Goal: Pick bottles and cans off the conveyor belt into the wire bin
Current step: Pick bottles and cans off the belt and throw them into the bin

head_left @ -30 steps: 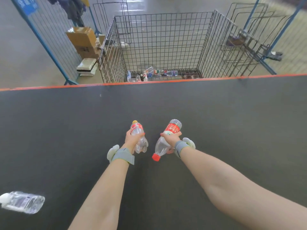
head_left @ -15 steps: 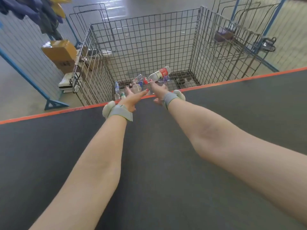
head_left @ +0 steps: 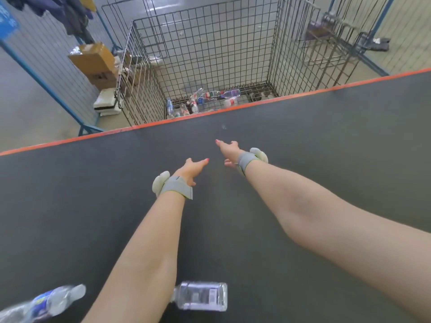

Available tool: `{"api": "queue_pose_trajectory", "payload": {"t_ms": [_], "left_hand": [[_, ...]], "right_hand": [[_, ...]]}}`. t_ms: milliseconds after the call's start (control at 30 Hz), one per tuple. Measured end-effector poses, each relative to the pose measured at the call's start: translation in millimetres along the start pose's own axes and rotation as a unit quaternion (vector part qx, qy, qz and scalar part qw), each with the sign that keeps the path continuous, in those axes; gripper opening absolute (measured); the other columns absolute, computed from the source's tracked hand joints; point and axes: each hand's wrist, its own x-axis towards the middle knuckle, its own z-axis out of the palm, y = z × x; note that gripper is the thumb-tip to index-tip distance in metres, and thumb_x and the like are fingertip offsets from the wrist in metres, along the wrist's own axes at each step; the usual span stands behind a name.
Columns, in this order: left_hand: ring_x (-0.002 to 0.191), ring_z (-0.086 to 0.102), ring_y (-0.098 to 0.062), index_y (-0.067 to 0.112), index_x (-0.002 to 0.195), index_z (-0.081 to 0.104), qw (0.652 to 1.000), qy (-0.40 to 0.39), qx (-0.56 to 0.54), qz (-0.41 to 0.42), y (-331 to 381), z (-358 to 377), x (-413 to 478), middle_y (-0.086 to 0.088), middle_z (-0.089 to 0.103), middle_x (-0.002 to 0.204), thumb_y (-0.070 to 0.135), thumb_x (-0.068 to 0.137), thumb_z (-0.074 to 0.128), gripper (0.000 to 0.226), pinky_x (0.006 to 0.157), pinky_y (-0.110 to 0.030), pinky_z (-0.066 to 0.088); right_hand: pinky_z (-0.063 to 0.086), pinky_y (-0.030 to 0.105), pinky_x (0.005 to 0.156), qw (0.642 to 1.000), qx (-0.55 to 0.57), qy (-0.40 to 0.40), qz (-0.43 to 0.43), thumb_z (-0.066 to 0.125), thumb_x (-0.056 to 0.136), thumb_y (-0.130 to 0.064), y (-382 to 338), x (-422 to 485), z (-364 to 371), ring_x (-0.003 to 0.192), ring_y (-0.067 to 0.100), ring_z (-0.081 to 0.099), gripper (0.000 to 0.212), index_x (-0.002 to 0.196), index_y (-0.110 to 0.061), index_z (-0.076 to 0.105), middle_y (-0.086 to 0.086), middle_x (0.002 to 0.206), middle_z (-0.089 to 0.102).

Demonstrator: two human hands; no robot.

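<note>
Two items unpicked: square clear bottle (head_left: 201,296) and blue-labelled bottle (head_left: 46,301), near on the conveyor belt (head_left: 326,136). My left hand (head_left: 192,170) and right hand (head_left: 228,151) hover spread, empty; several bottles (head_left: 210,99) lie in the far wire bin (head_left: 210,43).

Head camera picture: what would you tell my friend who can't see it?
A person's left hand and right hand reach, open and empty, over a dark conveyor belt. Beyond its orange edge stands a wire bin with bottles at the bottom. A clear bottle and a blue-labelled bottle lie on the belt.
</note>
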Motion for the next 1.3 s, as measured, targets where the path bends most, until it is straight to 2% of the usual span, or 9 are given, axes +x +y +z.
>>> {"api": "queue_pose_trajectory", "payload": {"t_ms": [333,467,567,733,867,967,1133,1200,1300], "left_hand": [[0.145,0.023,-0.028,0.016,0.153,0.011,0.998,-0.034,0.041,-0.025,-80.5,55.7,-82.9,-0.008,0.022,0.157,0.043,0.093,0.055,0.079,0.111,-0.050,0.029],[0.145,0.023,-0.028,0.015,0.153,0.013,0.997,-0.056,0.051,-0.031,-99.4,92.7,-110.4,-0.010,0.025,0.156,0.042,0.094,0.054,0.077,0.111,-0.049,0.028],[0.144,0.025,-0.027,0.015,0.153,0.013,0.995,-0.067,0.063,-0.032,-112.8,118.2,-122.8,-0.009,0.027,0.155,0.042,0.095,0.053,0.075,0.111,-0.048,0.030],[0.142,0.028,-0.029,0.010,0.152,0.014,0.990,-0.039,0.135,-0.018,-134.0,141.0,-133.8,-0.010,0.026,0.155,0.037,0.095,0.054,0.074,0.113,-0.043,0.026],[0.139,0.033,-0.029,0.013,0.151,0.018,0.986,-0.003,0.169,-0.004,-153.7,145.5,-138.9,-0.012,0.032,0.151,0.034,0.088,0.065,0.081,0.114,-0.040,0.030],[0.141,0.025,-0.029,0.017,0.151,0.018,0.967,0.030,0.253,0.005,-164.1,137.5,-139.8,-0.012,0.036,0.147,0.031,0.082,0.072,0.089,0.113,-0.041,0.031],[0.146,-0.008,-0.037,0.019,0.154,-0.004,0.891,0.039,0.453,-0.005,-181.4,130.1,-137.3,-0.012,0.006,0.159,0.035,0.074,0.077,0.115,0.119,-0.047,0.006],[0.146,-0.003,-0.039,0.021,0.153,-0.004,0.860,0.018,0.509,-0.019,-195.0,133.9,-126.6,-0.010,0.006,0.160,0.035,0.076,0.075,0.111,0.119,-0.050,0.009],[0.140,0.025,-0.029,0.027,0.147,0.019,0.827,0.017,0.561,0.037,-213.0,149.1,-118.4,-0.004,0.032,0.149,0.029,0.083,0.063,0.078,0.113,-0.046,0.026]], "right_hand": [[0.036,0.042,0.110,0.979,-0.189,-0.040,0.066,0.060,0.087,-0.054,125.3,-117.1,-77.9,0.139,0.030,0.036,0.090,0.154,-0.020,0.011,0.006,0.156,0.028],[0.025,0.037,0.114,0.930,-0.352,-0.062,0.086,0.063,0.082,-0.060,177.2,-161.9,-128.8,0.145,0.027,0.026,0.097,0.155,-0.022,0.011,0.002,0.158,0.024],[0.032,0.037,0.108,0.902,-0.414,-0.075,0.101,0.070,0.075,-0.058,210.0,-181.7,-155.9,0.140,0.028,0.035,0.104,0.154,-0.027,0.009,0.001,0.155,0.032],[0.041,0.035,0.104,0.832,-0.549,-0.007,0.085,0.082,0.071,-0.027,252.3,-193.2,-184.1,0.132,0.028,0.043,0.102,0.150,-0.017,0.019,0.007,0.145,0.035],[0.036,0.041,0.107,0.860,-0.489,0.113,0.093,0.066,0.080,-0.020,279.0,-182.4,-207.0,0.132,0.029,0.039,0.072,0.140,-0.018,0.028,0.008,0.142,0.037],[0.033,0.039,0.111,0.881,-0.440,0.129,0.114,0.067,0.084,-0.020,265.1,-181.2,-204.6,0.138,0.029,0.034,0.078,0.146,-0.013,0.020,0.010,0.146,0.035],[0.037,0.038,0.106,0.890,-0.430,0.128,0.085,0.067,0.086,-0.014,243.6,-169.3,-191.6,0.134,0.031,0.039,0.075,0.145,-0.011,0.021,0.011,0.143,0.038],[0.039,0.038,0.104,0.896,-0.418,0.128,0.078,0.067,0.085,-0.014,239.4,-164.6,-191.3,0.131,0.031,0.042,0.073,0.143,-0.011,0.023,0.011,0.141,0.040],[0.040,0.039,0.103,0.901,-0.408,0.128,0.071,0.069,0.084,-0.015,237.7,-159.7,-194.1,0.130,0.032,0.044,0.073,0.141,-0.010,0.024,0.012,0.138,0.043]]}}
